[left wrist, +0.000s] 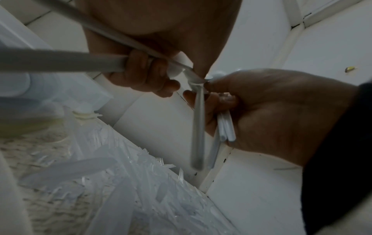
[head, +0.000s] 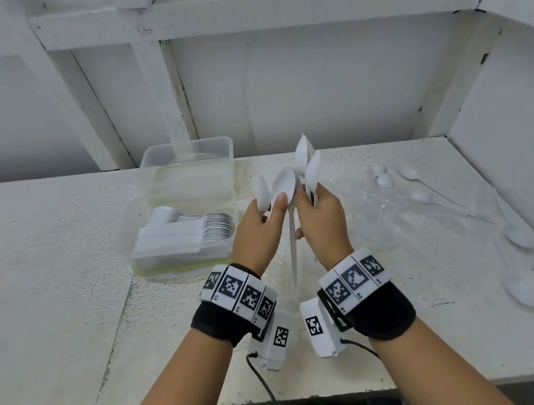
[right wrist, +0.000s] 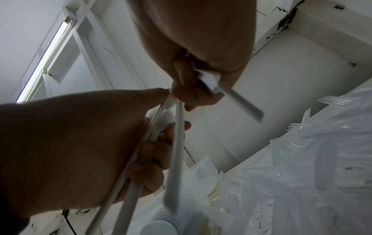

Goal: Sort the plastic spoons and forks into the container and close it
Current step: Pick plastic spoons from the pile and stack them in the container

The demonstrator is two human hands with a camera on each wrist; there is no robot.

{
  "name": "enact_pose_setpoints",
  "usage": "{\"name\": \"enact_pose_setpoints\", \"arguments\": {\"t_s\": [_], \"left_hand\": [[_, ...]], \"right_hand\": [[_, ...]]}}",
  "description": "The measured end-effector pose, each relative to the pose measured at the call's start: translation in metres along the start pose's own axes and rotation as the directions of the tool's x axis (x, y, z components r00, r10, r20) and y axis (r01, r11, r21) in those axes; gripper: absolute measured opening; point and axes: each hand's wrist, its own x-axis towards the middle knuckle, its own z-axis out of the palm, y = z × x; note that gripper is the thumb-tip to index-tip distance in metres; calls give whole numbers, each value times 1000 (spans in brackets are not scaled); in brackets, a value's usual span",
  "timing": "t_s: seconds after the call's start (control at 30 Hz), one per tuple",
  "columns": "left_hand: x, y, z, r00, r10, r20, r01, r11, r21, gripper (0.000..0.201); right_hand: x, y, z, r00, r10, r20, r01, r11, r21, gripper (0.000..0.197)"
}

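Both hands are raised together over the table, each gripping white plastic spoons by the handles, bowls up. My left hand holds spoons, its thumb on the bowl of a long spoon whose handle hangs down between the hands. My right hand holds a small bundle of spoons. The left wrist view shows left fingers curled round handles. The right fingers pinch a handle in the right wrist view. The clear container, left of the hands, is open and holds stacked spoons.
A clear tub or lid stands right behind the container. Loose white spoons lie scattered on the table's right side, more near the right edge. A heap of clear plastic forks lies right of my hands. White walls close off the back and right.
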Motion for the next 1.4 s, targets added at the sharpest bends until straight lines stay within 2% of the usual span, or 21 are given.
{"name": "enact_pose_setpoints", "arguments": {"t_s": [0.1,0.2,0.33,0.47,0.6,0.7,0.8,0.9,1.03,1.13,1.3,1.4], "left_hand": [[2,0,0,999,33,2,-34,999,10,53],[1,1,1,998,55,6,-55,998,16,45],[-4,8,3,997,77,17,-78,997,29,44],[-4,12,0,998,-30,51,38,986,-160,56],[-4,11,2,998,-36,57,46,980,-193,27],[-7,13,4,996,-12,83,29,978,-207,16],[-6,14,4,994,-15,112,36,982,-185,20],[-6,17,2,989,-59,137,89,970,-225,36],[-9,19,-1,976,-85,201,145,941,-307,19],[-11,19,-3,976,-53,213,118,944,-308,23],[-10,18,-7,989,-50,141,85,964,-253,22],[-11,15,-9,991,-16,135,42,981,-188,21]], "right_hand": [[-3,-1,-1,999,-17,32,16,999,43,26],[-4,0,-1,997,-55,47,55,998,12,16],[1,4,-4,999,-33,-13,33,999,-13,17],[5,8,-12,997,-26,-75,26,1000,-8,27],[4,10,-14,994,-61,-93,61,998,-7,30],[1,7,-10,991,-89,-102,89,996,-6,5],[-1,5,-9,995,-67,-70,69,997,36,3],[-2,6,-8,999,-26,-33,29,996,85,21],[-3,8,-7,1000,-3,4,3,989,149,18],[-5,5,-9,999,-11,42,5,990,141,14],[-6,-2,-15,995,16,102,-23,997,71,35],[-8,-3,-16,991,-66,119,65,998,18,19]]}}
